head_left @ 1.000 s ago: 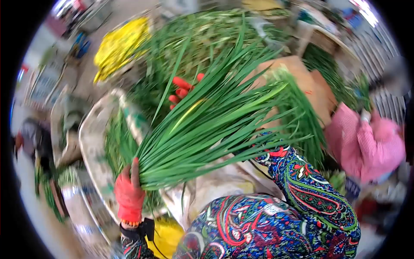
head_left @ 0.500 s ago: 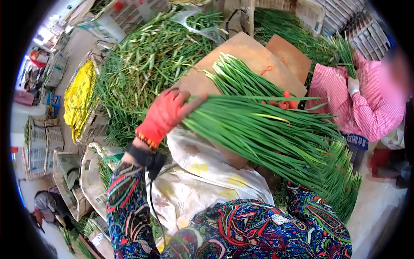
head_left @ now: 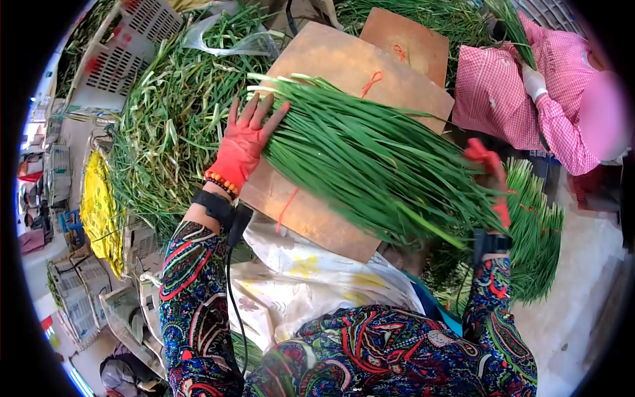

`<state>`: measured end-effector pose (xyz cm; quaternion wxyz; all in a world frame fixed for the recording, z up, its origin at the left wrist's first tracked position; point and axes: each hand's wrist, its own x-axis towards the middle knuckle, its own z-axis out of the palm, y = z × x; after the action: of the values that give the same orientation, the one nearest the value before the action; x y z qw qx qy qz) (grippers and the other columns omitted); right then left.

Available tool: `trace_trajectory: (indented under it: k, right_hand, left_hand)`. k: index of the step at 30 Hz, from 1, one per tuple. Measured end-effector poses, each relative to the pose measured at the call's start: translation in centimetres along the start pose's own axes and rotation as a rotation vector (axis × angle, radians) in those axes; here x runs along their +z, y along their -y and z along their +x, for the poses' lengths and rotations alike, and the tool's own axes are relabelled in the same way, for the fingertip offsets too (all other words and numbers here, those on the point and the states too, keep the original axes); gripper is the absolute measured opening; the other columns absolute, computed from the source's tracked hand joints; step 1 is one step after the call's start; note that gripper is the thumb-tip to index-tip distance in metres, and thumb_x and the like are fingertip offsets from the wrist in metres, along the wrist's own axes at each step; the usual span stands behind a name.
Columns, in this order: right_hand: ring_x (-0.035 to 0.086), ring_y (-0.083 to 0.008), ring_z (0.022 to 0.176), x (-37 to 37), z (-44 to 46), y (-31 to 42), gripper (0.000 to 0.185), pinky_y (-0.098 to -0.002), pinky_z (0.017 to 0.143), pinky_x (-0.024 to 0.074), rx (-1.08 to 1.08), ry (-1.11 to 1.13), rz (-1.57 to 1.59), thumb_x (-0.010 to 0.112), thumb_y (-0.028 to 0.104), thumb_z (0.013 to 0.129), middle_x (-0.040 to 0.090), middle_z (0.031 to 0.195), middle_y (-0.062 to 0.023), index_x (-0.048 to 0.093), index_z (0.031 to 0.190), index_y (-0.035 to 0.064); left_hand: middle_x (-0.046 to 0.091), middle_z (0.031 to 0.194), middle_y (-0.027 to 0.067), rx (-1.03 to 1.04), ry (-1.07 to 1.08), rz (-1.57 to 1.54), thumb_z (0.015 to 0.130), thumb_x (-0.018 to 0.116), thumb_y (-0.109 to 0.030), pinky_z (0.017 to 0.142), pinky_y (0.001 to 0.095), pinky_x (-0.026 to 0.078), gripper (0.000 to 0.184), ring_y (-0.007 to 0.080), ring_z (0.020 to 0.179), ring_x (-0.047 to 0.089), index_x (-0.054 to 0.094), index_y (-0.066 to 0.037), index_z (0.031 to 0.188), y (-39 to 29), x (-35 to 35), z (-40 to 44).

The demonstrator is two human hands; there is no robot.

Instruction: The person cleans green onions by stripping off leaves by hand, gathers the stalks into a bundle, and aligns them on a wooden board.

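A large bunch of garlic chives [head_left: 370, 145] lies slantwise over a brown board [head_left: 324, 56], pale cut ends at the upper left and leaf tips at the lower right. My left hand [head_left: 246, 137], in a red glove, rests against the pale-end side with its fingers stretched and spread. At the leaf tips is my right hand [head_left: 493, 175], also red-gloved; it is blurred and partly covered by leaves, so its grip is unclear. A looped red tie [head_left: 372, 82] lies on the board above the bunch, and a red strand [head_left: 287, 209] shows below it.
Loose chives and trimmings [head_left: 175, 126] are heaped at the left. Tied chive bunches [head_left: 539, 231] stand at the right. Another person in a pink checked sleeve [head_left: 562, 126] holds chives at the upper right. A smaller board [head_left: 410, 43], white crate [head_left: 126, 56] and patterned cloth [head_left: 311, 271] are nearby.
The raised chives have come down onto the board over the chives there. My left hand has opened from its grip, and my right hand has come into view at the leaf tips.
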<state>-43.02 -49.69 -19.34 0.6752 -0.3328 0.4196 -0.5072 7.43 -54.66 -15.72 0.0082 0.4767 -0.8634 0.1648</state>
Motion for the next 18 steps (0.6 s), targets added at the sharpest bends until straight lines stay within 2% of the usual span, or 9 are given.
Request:
trace_trajectory:
  k: [2,5,7,8,9,11,13,16,18]
  right_hand:
    - [0.050,-0.0197,0.108,1.6,-1.2,4.9,0.054,-0.0326,0.088,0.0397,-0.184,-0.344,-0.210,0.043,0.036,0.088,0.056,0.113,-0.0100,0.038,0.127,-0.0014]
    - [0.050,-0.0188,0.108,8.7,-2.8,10.1,0.049,-0.0279,0.087,0.0403,-0.276,-0.201,-0.280,0.044,0.030,0.088,0.053,0.118,-0.0113,0.042,0.124,-0.0021]
    - [0.049,-0.0226,0.110,12.0,-2.6,10.7,0.045,-0.0322,0.091,0.0382,-0.218,0.234,-0.514,0.047,0.024,0.087,0.051,0.120,-0.0144,0.044,0.122,-0.0027]
    - [0.050,-0.0255,0.107,15.6,-3.3,9.2,0.041,-0.0350,0.090,0.0388,-0.330,0.223,-0.647,0.054,0.015,0.082,0.054,0.114,-0.0175,0.047,0.119,-0.0026]
    - [0.056,-0.0207,0.097,19.0,-3.1,9.5,0.039,-0.0324,0.083,0.0433,-0.371,0.343,-0.947,0.063,0.010,0.076,0.058,0.109,-0.0112,0.053,0.113,0.0020]
    - [0.058,-0.0282,0.088,21.4,-1.8,7.3,0.038,-0.0329,0.075,0.0464,-0.587,0.414,-1.469,0.068,0.022,0.070,0.059,0.096,-0.0121,0.055,0.102,0.0060]
    - [0.057,-0.0290,0.071,21.5,-0.9,3.7,0.035,-0.0362,0.060,0.0467,-0.672,0.385,-1.698,0.062,0.034,0.070,0.057,0.081,-0.0119,0.055,0.091,0.0071]
    - [0.056,-0.0285,0.065,21.2,0.3,0.2,0.027,-0.0385,0.054,0.0453,-0.430,0.356,-1.935,0.059,0.033,0.072,0.056,0.072,-0.0116,0.054,0.078,0.0079]
    - [0.056,-0.0285,0.064,20.4,1.3,-0.9,0.026,-0.0384,0.056,0.0450,-0.374,0.370,-2.023,0.058,0.035,0.073,0.054,0.068,-0.0098,0.057,0.080,0.0092]
  left_hand:
    - [0.029,0.138,0.0073,-0.040,0.057,-0.026,0.074,0.048,-0.003,0.102,0.0493,0.022,0.067,0.0261,0.126,0.029,0.027,-0.019,0.136,-0.8,-0.9,-0.1]
    - [0.027,0.139,0.0068,-0.043,0.058,-0.051,0.073,0.048,-0.003,0.102,0.0487,0.021,0.068,0.0259,0.127,0.027,0.026,-0.017,0.136,-1.4,-1.6,-0.4]
    - [0.026,0.140,0.0065,-0.043,0.034,-0.043,0.073,0.048,-0.003,0.103,0.0482,0.021,0.068,0.0259,0.127,0.027,0.026,-0.017,0.136,-1.7,-1.8,-0.5]
    - [0.026,0.140,0.0063,-0.040,0.020,-0.038,0.073,0.048,-0.003,0.103,0.0479,0.021,0.068,0.0259,0.127,0.027,0.026,-0.017,0.136,-1.9,-1.9,-0.7]
    - [0.026,0.140,0.0065,-0.050,0.017,-0.060,0.074,0.047,-0.002,0.104,0.0474,0.020,0.067,0.0256,0.127,0.027,0.026,-0.016,0.136,-2.1,-2.2,-1.0]
    - [0.025,0.140,0.0065,-0.083,-0.011,-0.068,0.074,0.045,-0.002,0.104,0.0472,0.019,0.066,0.0255,0.127,0.026,0.026,-0.015,0.136,-2.3,-1.8,-1.3]
    - [0.026,0.139,0.0065,-0.117,-0.033,-0.065,0.075,0.044,-0.003,0.104,0.0471,0.019,0.065,0.0257,0.128,0.026,0.025,-0.014,0.136,-2.5,-1.5,-1.9]
    - [0.033,0.134,0.0033,-0.133,-0.129,-0.024,0.075,0.048,-0.007,0.098,0.0487,0.028,0.063,0.0241,0.122,0.034,0.030,-0.020,0.134,-2.9,-1.0,-2.2]
    - [0.033,0.135,0.0029,-0.146,-0.138,-0.002,0.076,0.048,-0.009,0.097,0.0481,0.029,0.061,0.0239,0.120,0.035,0.031,-0.020,0.134,-3.2,-0.7,-2.4]
